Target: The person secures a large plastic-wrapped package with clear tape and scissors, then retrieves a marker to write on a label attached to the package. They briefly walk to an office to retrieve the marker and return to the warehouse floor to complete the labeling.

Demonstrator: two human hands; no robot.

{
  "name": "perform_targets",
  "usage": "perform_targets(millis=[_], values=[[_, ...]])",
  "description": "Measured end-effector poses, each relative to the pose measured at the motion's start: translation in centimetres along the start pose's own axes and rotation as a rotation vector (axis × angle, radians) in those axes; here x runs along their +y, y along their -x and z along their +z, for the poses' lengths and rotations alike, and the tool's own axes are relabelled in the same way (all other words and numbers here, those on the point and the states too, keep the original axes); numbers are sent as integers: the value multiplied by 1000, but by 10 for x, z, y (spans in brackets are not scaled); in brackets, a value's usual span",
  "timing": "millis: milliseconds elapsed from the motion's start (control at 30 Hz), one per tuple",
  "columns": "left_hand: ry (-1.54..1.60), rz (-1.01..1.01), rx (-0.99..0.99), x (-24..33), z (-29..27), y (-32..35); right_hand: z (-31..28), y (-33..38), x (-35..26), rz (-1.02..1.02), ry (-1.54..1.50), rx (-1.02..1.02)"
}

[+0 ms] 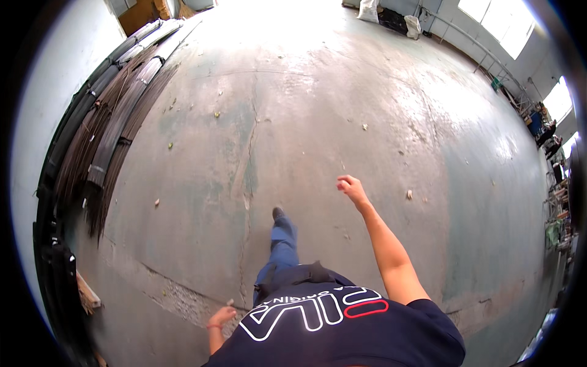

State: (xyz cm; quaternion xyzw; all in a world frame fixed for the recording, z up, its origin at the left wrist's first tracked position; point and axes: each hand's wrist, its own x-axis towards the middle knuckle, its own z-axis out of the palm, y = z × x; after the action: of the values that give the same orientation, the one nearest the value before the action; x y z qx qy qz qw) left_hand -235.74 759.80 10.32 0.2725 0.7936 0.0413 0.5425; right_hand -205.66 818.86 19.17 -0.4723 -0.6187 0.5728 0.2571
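My right hand (pixel 351 186) swings out in front of my body above the concrete floor (pixel 318 122). Its fingers are loosely curled in, and nothing shows in them. Low on the left, beside my dark printed T-shirt (pixel 342 333), is my left hand (pixel 222 317), with a red band (pixel 214 326) at the wrist. One fingertip stands apart from the others there, and I see no object in that hand. Neither hand touches anything. One leg in blue trousers (pixel 282 241) is stretched forward, with a dark shoe (pixel 278 212) at its end.
Long bundles of thin dark rods (pixel 125 113) lie along the left wall. A piece of wood (pixel 87 290) sticks out near them. Small bits of debris (pixel 409 194) dot the cracked floor. White sacks (pixel 369 11) and a black bag (pixel 392 21) stand at the far wall; clutter (pixel 556 208) lines the right side.
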Motion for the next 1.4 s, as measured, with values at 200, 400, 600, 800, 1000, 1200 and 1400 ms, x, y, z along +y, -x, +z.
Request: perform_targets(millis=[200,400,600,800,1000,1200,1400], values=[[-341,168,277,216,-261,-190,91,-161,-152,38,-307,-346],[-229,1106,586,681,-488,-286,49,-307,-209,140,-374,-171],[-404,1422,233,888,-593,-406,-19,-511,-210,181,-415,135],[-102,837,183,874,-750,-525,-3,-809,-323,-17,-199,16],[368,517,355,859,-891,-624,85,-1068,-442,-221,-141,-566],[163,505,433,954,-1069,-809,127,-1291,-465,-110,5,-556],[-156,1082,477,1323,-1264,-890,91,-1474,-546,-59,-54,-395]])
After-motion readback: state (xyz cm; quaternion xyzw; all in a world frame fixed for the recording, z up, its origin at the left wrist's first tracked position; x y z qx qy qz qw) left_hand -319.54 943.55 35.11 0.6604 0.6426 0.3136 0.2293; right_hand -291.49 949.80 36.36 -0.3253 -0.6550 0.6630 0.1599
